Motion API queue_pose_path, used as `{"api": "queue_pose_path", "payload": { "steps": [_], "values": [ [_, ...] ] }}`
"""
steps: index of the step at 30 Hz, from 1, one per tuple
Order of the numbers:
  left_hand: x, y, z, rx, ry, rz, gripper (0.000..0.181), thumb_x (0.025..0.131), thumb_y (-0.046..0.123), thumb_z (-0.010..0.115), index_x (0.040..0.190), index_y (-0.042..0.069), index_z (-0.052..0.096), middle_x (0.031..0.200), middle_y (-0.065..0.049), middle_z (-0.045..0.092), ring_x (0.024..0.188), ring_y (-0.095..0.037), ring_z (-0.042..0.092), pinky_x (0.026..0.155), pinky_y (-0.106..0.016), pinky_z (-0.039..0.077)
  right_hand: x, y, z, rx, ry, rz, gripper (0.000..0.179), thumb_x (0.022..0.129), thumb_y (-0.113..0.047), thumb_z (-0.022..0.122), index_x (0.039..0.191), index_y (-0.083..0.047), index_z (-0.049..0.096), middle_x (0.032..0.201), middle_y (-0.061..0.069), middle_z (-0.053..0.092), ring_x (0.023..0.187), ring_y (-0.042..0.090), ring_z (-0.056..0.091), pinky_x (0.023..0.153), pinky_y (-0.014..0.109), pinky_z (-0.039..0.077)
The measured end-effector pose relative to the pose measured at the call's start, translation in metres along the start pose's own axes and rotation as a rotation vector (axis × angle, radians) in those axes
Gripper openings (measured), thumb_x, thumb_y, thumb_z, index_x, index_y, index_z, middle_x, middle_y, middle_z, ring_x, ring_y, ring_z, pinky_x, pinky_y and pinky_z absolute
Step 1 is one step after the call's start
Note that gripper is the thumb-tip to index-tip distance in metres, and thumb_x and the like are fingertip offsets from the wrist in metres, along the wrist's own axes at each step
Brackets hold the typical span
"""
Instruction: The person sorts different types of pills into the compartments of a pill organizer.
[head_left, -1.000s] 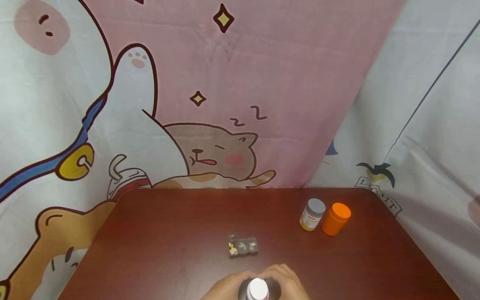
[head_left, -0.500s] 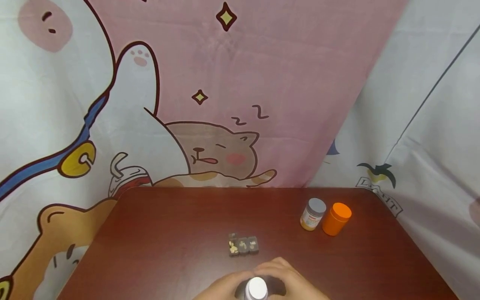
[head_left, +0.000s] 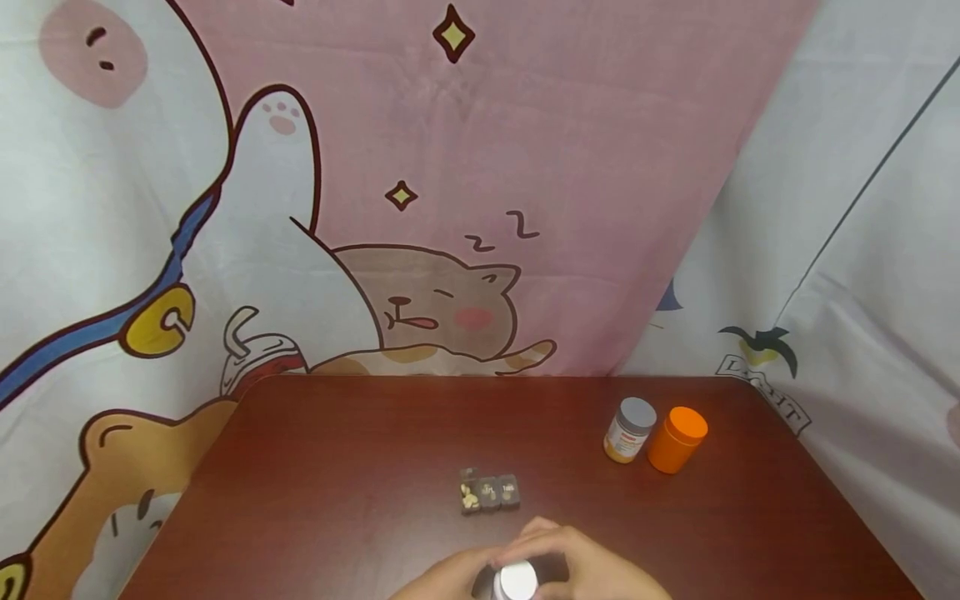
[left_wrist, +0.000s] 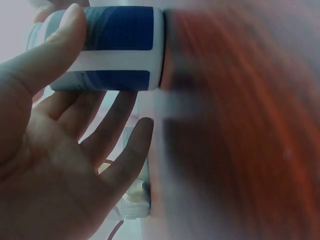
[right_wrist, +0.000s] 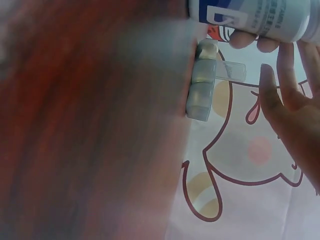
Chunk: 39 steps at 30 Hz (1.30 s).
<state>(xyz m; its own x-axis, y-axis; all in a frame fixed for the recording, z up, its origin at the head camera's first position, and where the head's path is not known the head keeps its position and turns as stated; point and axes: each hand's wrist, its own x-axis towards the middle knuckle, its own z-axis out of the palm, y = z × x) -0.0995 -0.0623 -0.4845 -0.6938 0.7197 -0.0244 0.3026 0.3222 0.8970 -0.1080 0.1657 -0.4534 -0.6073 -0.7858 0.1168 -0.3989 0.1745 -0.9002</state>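
Observation:
A white pill bottle (left_wrist: 120, 60) with a blue label stands at the near edge of the head view, its white cap (head_left: 516, 581) facing up. My left hand (head_left: 453, 575) grips the bottle, thumb on one side and fingers round the other, its base close over the table. From the right, my right hand (head_left: 588, 567) curls its thumb and index finger round the cap. Just beyond both hands lies a small clear pill organizer (head_left: 490, 493). Its left compartment has the lid up and holds pale yellow tablets (head_left: 469, 498); the other lids are down.
At the back right of the dark red-brown table (head_left: 337, 467) stand a jar with a grey lid (head_left: 630, 429) and an orange bottle (head_left: 677, 440), side by side. A cartoon-printed cloth (head_left: 600, 150) hangs behind the table and along its sides.
My right hand has shifted slightly right, and its index finger has come over to the far side of the cap. The left hand stays on the bottle. The organizer and the jars are unmoved.

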Motion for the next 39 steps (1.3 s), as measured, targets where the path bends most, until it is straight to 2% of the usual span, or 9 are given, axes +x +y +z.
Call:
{"api": "queue_pose_path", "payload": {
  "steps": [3,5,11,17,20,24,29,36,39],
  "values": [
    [0.001,0.002,0.001,0.173,0.064,-0.039,0.056,0.072,0.031,0.078,0.122,0.013,0.06,0.114,-0.001,0.069,0.101,-0.007,0.058,0.087,-0.035,0.054,0.0,-0.001,0.004,-0.075,0.037,-0.029,0.045,0.084,-0.024,0.068,0.128,-0.019,0.058,0.114,-0.001,0.064,0.1,0.016,0.053,0.083,0.036,0.05],
    [0.002,0.004,0.002,0.234,0.099,-0.073,0.059,0.068,0.031,0.081,0.119,0.01,0.062,0.112,-0.004,0.07,0.099,-0.008,0.059,0.085,-0.035,0.055,-0.001,0.0,0.007,-0.151,0.08,-0.064,0.045,0.083,-0.025,0.069,0.126,-0.018,0.058,0.112,0.001,0.064,0.1,0.015,0.053,0.082,0.034,0.051],
    [0.002,0.01,0.006,0.23,0.179,-0.16,0.057,0.061,0.033,0.084,0.11,0.015,0.063,0.103,-0.002,0.07,0.091,-0.012,0.061,0.077,-0.038,0.055,-0.002,0.001,0.025,-0.43,0.341,-0.146,0.047,0.07,-0.027,0.08,0.112,-0.017,0.064,0.1,-0.002,0.065,0.092,0.008,0.05,0.071,0.031,0.051],
    [0.002,0.014,0.009,0.233,0.225,-0.195,0.058,0.056,0.031,0.086,0.109,0.018,0.065,0.102,-0.001,0.071,0.089,-0.012,0.061,0.075,-0.04,0.055,-0.002,0.0,0.042,-0.591,0.559,-0.133,0.049,0.061,-0.042,0.083,0.101,-0.02,0.065,0.092,-0.011,0.062,0.083,0.004,0.048,0.063,0.026,0.046],
    [0.001,0.014,0.01,0.232,0.248,-0.203,0.058,0.055,0.032,0.086,0.108,0.019,0.066,0.102,0.0,0.071,0.088,-0.012,0.061,0.074,-0.04,0.054,-0.002,-0.002,0.047,-0.619,0.624,-0.073,0.047,0.06,-0.048,0.081,0.098,-0.023,0.067,0.086,-0.018,0.058,0.079,0.001,0.046,0.061,0.023,0.041],
    [0.0,0.015,0.011,0.228,0.275,-0.221,0.058,0.054,0.035,0.086,0.107,0.021,0.067,0.1,0.002,0.071,0.086,-0.012,0.061,0.072,-0.04,0.054,0.0,-0.007,0.051,-0.65,0.669,0.016,0.045,0.057,-0.049,0.081,0.093,-0.026,0.069,0.081,-0.024,0.05,0.074,-0.002,0.043,0.059,0.021,0.037],
    [0.0,0.015,0.011,0.215,0.285,-0.221,0.057,0.056,0.041,0.085,0.107,0.023,0.067,0.099,0.005,0.071,0.084,-0.01,0.06,0.07,-0.04,0.054,0.0,-0.012,0.053,-0.662,0.667,0.06,0.04,0.06,-0.045,0.081,0.094,-0.026,0.068,0.08,-0.025,0.047,0.074,-0.002,0.042,0.059,0.021,0.036],
    [-0.001,0.015,0.011,0.231,0.28,-0.213,0.061,0.059,0.045,0.082,0.114,0.027,0.062,0.103,0.007,0.07,0.088,-0.009,0.06,0.076,-0.042,0.054,0.0,-0.013,0.052,-0.693,0.645,0.065,0.042,0.067,-0.039,0.079,0.105,-0.024,0.07,0.091,-0.019,0.062,0.08,0.0,0.05,0.062,0.029,0.044],
    [-0.002,0.012,0.006,0.222,0.273,-0.168,0.064,0.059,0.039,0.083,0.118,0.028,0.06,0.105,0.005,0.07,0.091,-0.01,0.06,0.077,-0.041,0.054,0.0,-0.015,0.045,-0.743,0.649,0.075,0.044,0.066,-0.035,0.08,0.106,-0.02,0.07,0.093,-0.015,0.065,0.081,0.002,0.05,0.063,0.028,0.046]
  ]
}}
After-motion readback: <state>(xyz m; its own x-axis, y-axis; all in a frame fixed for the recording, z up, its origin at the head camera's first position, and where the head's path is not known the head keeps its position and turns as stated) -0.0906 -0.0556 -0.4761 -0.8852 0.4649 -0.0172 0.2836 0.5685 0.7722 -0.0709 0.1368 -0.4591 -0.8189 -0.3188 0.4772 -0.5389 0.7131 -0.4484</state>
